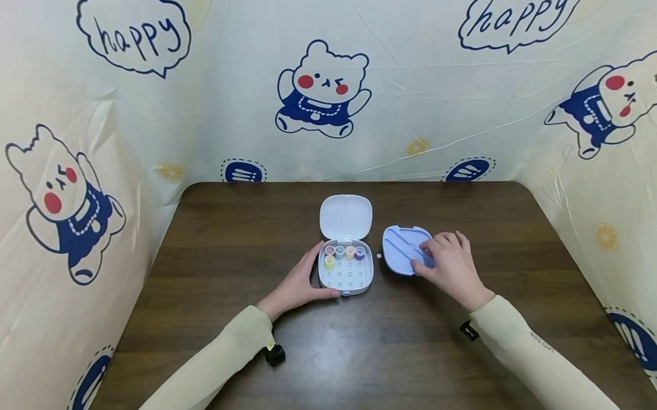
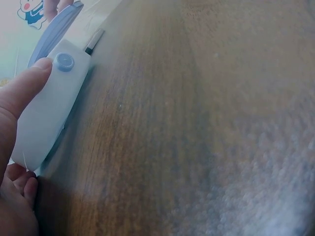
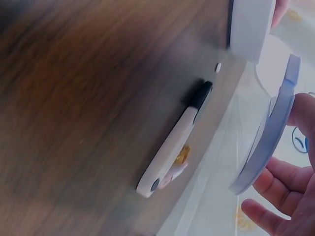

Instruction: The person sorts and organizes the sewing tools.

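My left hand (image 1: 294, 284) grips a white hinged box (image 2: 51, 103), thumb on its front by the round blue button (image 2: 64, 62) and fingers along its left side. The box's lid (image 1: 346, 217) stands open toward the back. Inside, several small round pots (image 1: 349, 252) in pastel colours and purple line the back row, with a yellow one in front; small pegs fill the other spots. My right hand (image 1: 451, 264) pinches a blue shallow tray (image 1: 396, 251) by its right edge. The tray is held tilted above the table, right of the box.
Beneath the tray, on the table, lies a slim white tool with a black end (image 3: 170, 147). A gold piece (image 3: 182, 154) and a pinkish one show beside it. A tiny white bit (image 1: 379, 256) lies between box and tray. Printed cloth (image 1: 406, 106) hangs around the brown table (image 1: 242, 232).
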Action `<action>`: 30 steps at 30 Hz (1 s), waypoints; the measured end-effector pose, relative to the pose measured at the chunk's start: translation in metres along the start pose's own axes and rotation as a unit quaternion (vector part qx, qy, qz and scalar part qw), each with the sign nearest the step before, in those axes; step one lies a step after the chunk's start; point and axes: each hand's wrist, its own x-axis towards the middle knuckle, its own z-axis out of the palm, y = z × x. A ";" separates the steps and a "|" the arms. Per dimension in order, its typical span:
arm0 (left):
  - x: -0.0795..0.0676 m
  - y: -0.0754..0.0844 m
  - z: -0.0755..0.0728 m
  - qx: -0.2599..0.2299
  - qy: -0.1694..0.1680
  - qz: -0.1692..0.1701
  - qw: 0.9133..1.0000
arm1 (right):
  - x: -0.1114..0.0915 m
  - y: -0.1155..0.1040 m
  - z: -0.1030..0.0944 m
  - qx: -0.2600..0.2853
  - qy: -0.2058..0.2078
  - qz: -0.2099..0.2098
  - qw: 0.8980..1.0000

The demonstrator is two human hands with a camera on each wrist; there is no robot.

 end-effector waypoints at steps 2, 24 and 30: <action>0.000 0.000 0.000 0.001 -0.001 -0.001 1.000 | 0.001 -0.004 0.001 0.002 0.000 -0.004 1.000; 0.000 0.000 0.000 0.001 0.005 0.008 1.000 | 0.010 -0.052 0.020 -0.007 -0.008 -0.044 0.999; -0.001 0.000 0.000 0.002 0.006 0.011 1.000 | 0.013 -0.063 0.027 -0.013 -0.001 -0.058 0.998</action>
